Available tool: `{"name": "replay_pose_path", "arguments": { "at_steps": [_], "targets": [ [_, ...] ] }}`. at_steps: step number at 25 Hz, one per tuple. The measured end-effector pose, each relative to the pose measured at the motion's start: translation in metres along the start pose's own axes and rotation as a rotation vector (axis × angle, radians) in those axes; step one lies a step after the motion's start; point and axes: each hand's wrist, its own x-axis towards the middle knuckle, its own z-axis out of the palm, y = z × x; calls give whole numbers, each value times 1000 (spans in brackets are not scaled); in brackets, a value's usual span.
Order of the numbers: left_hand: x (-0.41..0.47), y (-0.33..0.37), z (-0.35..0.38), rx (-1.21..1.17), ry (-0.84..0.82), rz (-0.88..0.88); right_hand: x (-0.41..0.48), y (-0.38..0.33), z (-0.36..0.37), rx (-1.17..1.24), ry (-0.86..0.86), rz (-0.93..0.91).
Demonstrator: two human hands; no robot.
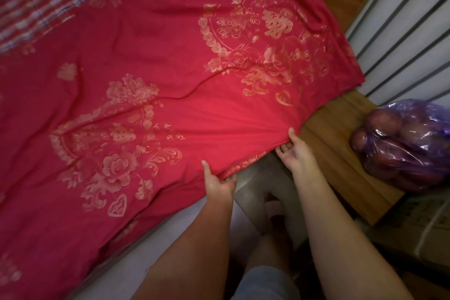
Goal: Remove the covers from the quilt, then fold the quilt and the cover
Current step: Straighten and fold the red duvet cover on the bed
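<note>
under the cover (pixel 155 61) hem, left hand (pixel 217 184) and right hand (pixel 297 152) fingers (pixel 283 149) half-hidden

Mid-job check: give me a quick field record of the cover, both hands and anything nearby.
red cover: spread flat, gold print up, lightly creased
left hand: pinches the cover's near edge, thumb on top
right hand: pinches the same edge, nearer the corner
checked cloth: far left corner of view
purple bag: on the wooden ledge, right, apart from the cover
fold: not begun
</note>
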Motion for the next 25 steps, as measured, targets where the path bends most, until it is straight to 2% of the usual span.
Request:
{"name": "replay_pose_path", "arguments": {
  "at_steps": [4,8,10,15,19,21,23,25],
  "targets": [
    [-9,5,-22,-50,-34,31,7,13,0,39,35,-22],
    [-16,-9,-34,246,20,55,13,5,8,6,21,-70],
    [-16,-11,-31,263,65,77,9,11,9,-16,-29,-61],
    [-19,-7,-24,259,71,36,-9,41,-1,-411,-151,71],
    [-16,-6,-32,263,26,26,-23,70,2,-403,-193,178],
    [-15,-6,-34,264,2,32,-34,85,5,-409,-270,218],
    [-11,-6,-37,257,-13,31,-45,99,7,-463,-349,194],
    [-14,-1,-41,230,-51,-8,-52,110,8,-437,-353,87]
  ]
}}
